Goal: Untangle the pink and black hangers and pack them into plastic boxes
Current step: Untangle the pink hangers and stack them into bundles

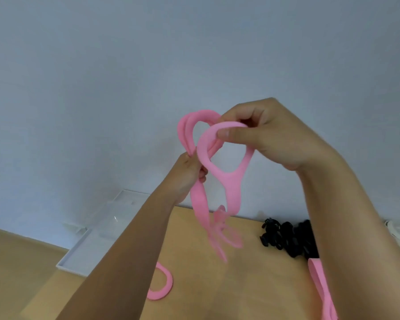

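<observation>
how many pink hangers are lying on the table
2: one pink hanger partly behind the left forearm, a second pink hanger beside the right forearm; arms may hide more.

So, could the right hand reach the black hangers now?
Probably not yet: the right hand pinches a pink hanger in the air, tangled with those the left hand grips. The black hangers lie uncovered on the table below it.

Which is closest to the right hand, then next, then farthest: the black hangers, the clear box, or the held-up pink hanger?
1. The pink hanger: pinched in the right hand itself.
2. The black hangers: on the table, below to the right.
3. The clear box: on the table, far left.
</observation>
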Demonstrator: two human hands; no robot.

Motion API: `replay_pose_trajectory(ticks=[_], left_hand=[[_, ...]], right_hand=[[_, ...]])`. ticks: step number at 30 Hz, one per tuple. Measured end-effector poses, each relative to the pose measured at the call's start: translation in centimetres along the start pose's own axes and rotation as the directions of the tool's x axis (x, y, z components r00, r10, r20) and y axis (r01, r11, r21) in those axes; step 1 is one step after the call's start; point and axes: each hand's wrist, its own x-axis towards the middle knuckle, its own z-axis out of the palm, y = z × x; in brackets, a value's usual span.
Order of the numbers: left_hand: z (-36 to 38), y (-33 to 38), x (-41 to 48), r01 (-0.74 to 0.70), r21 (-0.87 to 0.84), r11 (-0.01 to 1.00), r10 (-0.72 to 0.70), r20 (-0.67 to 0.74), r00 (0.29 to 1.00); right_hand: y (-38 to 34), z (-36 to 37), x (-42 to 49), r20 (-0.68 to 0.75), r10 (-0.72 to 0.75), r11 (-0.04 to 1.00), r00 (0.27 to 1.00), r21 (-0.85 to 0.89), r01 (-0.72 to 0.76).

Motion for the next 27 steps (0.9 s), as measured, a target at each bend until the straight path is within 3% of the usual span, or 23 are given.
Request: replay_pose_trajectory(ticks=[4, 11, 17, 24, 27], left_hand=[[2.0, -0.3, -0.6, -0.011, 0.012, 1.000, 0.011, 0.013, 1.000], [2.8, -0.1, -1.8, 0.088, -0.179, 0.980, -0.075, 0.080, 0.994], [2.9, -0.9, -1.9, 0.075, -0.165, 0.983, -0.040, 0.207, 0.977], [3.0, -0.8, -1.6, 0.110, -0.094, 0.990, -0.088, 0.209, 0.974], [3.4, -0.4, -1.6, 0.128, -0.104, 0.986, -0.101, 0.236, 0.967]], right_hand=[[2.5, 1.8, 0.7, -0.141, 0.055, 0.999, 0.989, 0.005, -0.054], [4.5, 2.8, 0.5, -0.382, 0.084, 0.987, 0.920, 0.156, -0.025], [4.9, 3.4, 0.6, -0.358, 0.179, 0.935, 0.916, 0.352, -0.045], [4.9, 3.7, 0.5, -0.293, 0.127, 0.979, 0.948, 0.190, -0.073], [5.0, 3.8, 0.4, -0.315, 0.125, 0.977, 0.941, 0.203, -0.062]])
